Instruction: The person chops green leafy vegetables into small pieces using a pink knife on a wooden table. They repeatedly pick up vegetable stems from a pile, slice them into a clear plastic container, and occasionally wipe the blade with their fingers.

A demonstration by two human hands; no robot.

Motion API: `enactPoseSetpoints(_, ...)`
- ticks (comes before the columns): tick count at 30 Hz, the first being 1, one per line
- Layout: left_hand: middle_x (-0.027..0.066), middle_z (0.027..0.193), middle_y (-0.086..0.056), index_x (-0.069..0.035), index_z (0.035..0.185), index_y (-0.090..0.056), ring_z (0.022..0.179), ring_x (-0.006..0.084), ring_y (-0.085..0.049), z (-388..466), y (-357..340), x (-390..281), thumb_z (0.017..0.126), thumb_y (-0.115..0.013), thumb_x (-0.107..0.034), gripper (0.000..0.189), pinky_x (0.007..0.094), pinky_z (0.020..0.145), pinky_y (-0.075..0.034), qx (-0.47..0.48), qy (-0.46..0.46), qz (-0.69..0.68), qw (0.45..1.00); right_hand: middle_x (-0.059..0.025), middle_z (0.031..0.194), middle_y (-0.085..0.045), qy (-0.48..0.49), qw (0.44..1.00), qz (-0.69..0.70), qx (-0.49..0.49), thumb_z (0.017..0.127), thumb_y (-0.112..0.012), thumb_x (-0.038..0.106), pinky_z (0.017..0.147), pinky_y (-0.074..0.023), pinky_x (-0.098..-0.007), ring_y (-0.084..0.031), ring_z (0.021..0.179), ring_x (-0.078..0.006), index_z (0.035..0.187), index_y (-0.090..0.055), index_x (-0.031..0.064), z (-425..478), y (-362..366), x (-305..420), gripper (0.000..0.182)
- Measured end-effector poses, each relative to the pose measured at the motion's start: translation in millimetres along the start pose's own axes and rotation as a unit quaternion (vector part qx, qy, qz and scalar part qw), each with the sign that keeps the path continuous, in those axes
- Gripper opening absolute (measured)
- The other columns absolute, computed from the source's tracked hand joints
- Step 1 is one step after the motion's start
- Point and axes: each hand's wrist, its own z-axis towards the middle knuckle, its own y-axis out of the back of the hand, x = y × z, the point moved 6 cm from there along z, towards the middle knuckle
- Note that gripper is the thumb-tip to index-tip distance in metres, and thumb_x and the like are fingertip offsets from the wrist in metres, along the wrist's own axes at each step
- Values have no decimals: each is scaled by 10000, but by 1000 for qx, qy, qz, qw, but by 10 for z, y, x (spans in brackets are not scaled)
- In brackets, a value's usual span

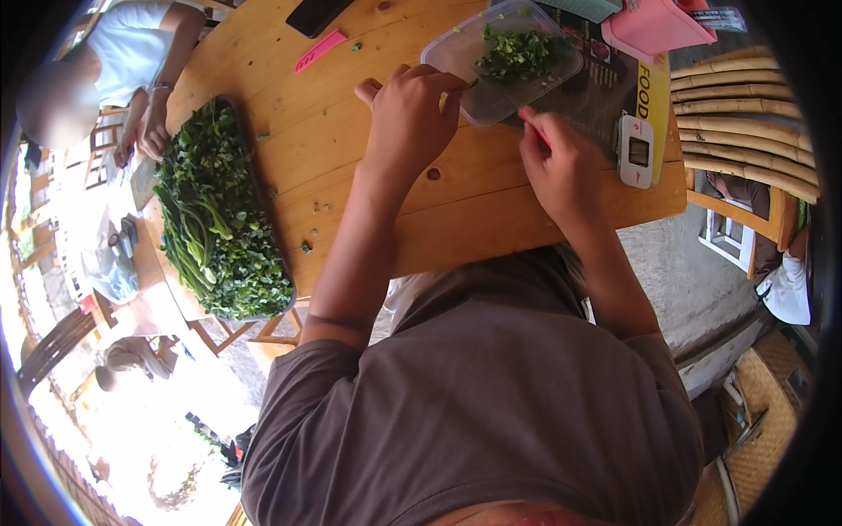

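Observation:
A clear plastic container (490, 108) stands on the wooden table, with chopped green leaves (520, 56) in it. My left hand (421, 98) is at the container's near left edge, its thumb and fingertips pinching a small piece of green leaf. Just off the container's near right side, my right hand (556, 154) is closed around a pink handle, likely a small knife's; its blade is hard to make out. To the left lies a dark tray (253, 171) heaped with leafy greens (217, 230), some with long stems.
A pink knife sheath (320, 51) and a phone (316, 14) lie at the table's far side. A white digital device (635, 151) rests on a printed menu (608, 85) at right, below a pink holder (651, 26). Another person (138, 52) sits at left, hands near the tray.

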Motion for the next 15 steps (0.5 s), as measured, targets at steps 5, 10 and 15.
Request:
enactPoseSetpoints(5,-30,991,-815,-206,998,-857,973,200,-712,8,3,-3,937,-786,-185,96,435,872,-287,42,30,7,999,-79,1017,-809,-12,999,-23,36,973,-737,56,594,-585,-409,-755,722,-326,1052,-690,82,-82,-6,72,95)
enactPoseSetpoints(10,-16,1017,-821,-204,1000,-854,984,204,-715,-5,60,-72,939,-786,-177,96,432,879,-285,21,9,16,1000,-78,1016,-809,-11,999,-43,17,974,-733,60,598,-590,-400,-762,742,-325,1056,-690,84,122,-97,-9,96)
enactPoseSetpoints(15,-43,989,-818,-179,1017,-810,942,194,-722,2,-1,-11,939,-792,-164,81,433,896,-288,4,1,-17,1000,-71,1020,-813,4,1000,-16,22,982,-726,78,591,-584,-397,-770,746,-310,1058,-698,85,18,113,86,81)
